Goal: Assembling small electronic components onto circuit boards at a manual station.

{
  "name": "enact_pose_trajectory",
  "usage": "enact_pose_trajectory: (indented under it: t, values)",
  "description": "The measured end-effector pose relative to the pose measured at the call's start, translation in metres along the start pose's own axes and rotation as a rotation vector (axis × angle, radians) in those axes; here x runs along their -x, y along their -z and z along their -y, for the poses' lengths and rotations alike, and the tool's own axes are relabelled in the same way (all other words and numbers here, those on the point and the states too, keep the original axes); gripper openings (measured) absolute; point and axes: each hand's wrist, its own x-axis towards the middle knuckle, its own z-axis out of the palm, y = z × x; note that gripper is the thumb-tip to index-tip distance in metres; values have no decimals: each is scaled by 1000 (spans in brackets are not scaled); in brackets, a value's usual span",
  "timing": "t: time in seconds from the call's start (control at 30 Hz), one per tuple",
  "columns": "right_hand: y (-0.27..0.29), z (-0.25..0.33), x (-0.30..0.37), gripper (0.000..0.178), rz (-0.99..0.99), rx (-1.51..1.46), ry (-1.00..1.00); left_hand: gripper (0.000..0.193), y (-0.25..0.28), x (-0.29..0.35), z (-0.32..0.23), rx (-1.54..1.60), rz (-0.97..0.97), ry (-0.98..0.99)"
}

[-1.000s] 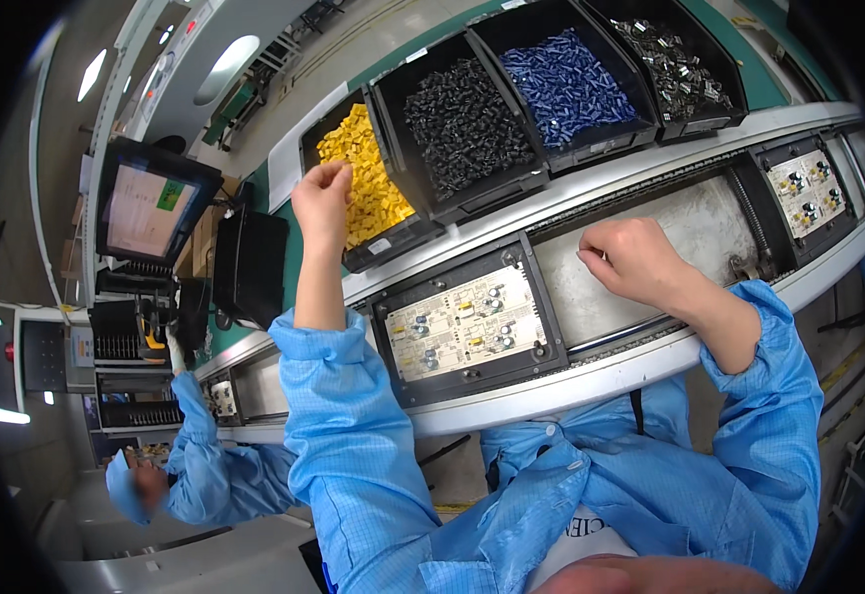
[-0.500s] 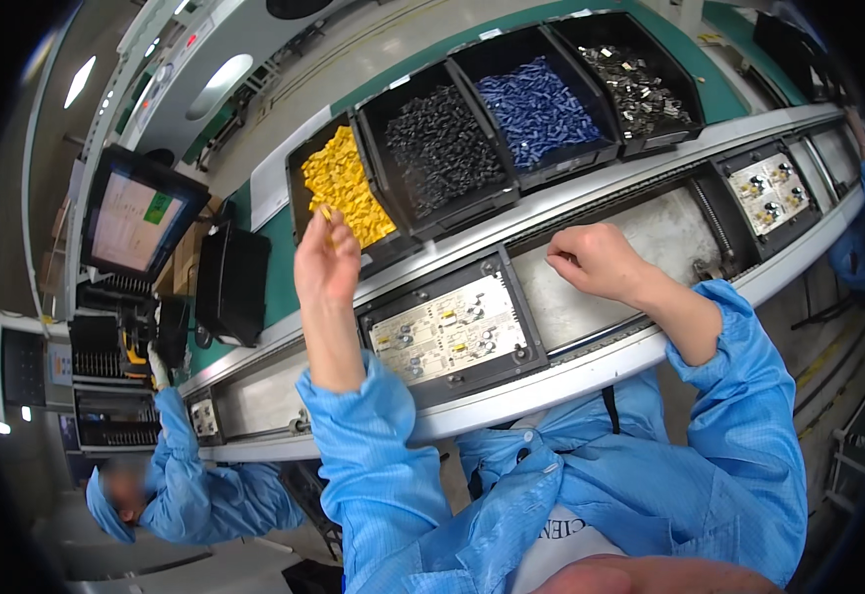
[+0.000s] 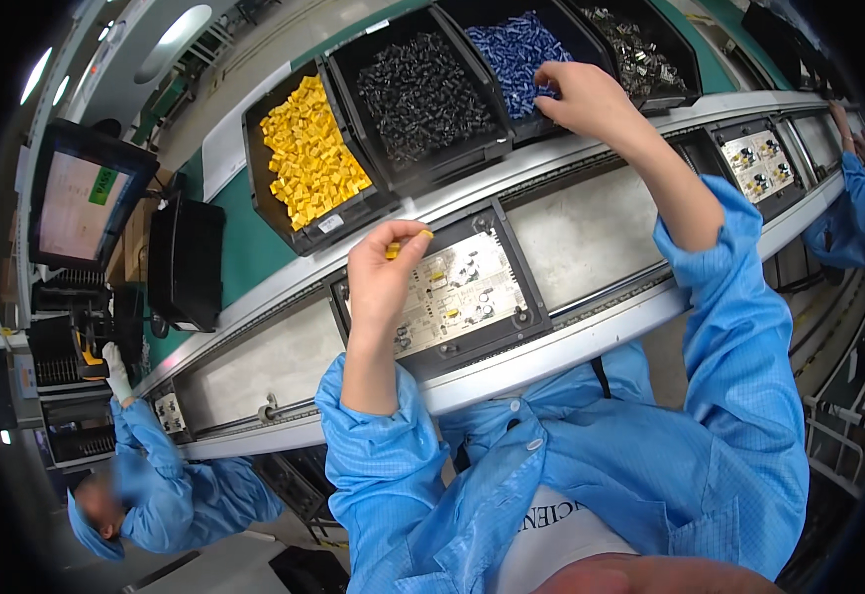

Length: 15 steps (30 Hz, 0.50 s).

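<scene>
Yellow part pinched in left hand, just above upper-left area of circuit board. Writing first: monitor at left has a pale page of small print plus a green block with dark lettering; white shirt carries dark letters, upside down in view; white label on front of yellow bin, print too small to read; fine board markings too small as well.

Left grip: narrow, thumb and fingers closed on the yellow part. Part sits at the fingertips, mostly hidden. Second bit of yellow at the tip, can't tell if same piece. Bin's near corner is just beyond the hand.

Looks: small, blocky, bright yellow, same colour as the pile in the bin. Board is pale, set in black frame, with two yellow pieces and several round components on it.

Right hand: over near edge of blue bin, fingers at blue parts, thumb and index bent close together. Can't tell if they hold anything. Black parts between yellow and blue; metal parts far right.
</scene>
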Motion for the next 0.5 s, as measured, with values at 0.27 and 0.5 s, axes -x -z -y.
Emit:
enact_pose_trajectory:
  t: [0.27,0.5]
  values:
    - [-20,-12,-28,15,226,-160,-67,12,-11,11,-8,-477,121,-100]
    - [-19,-20,-32,12,-20,-407,-168,11,-17,15,-9,-740,141,-211]
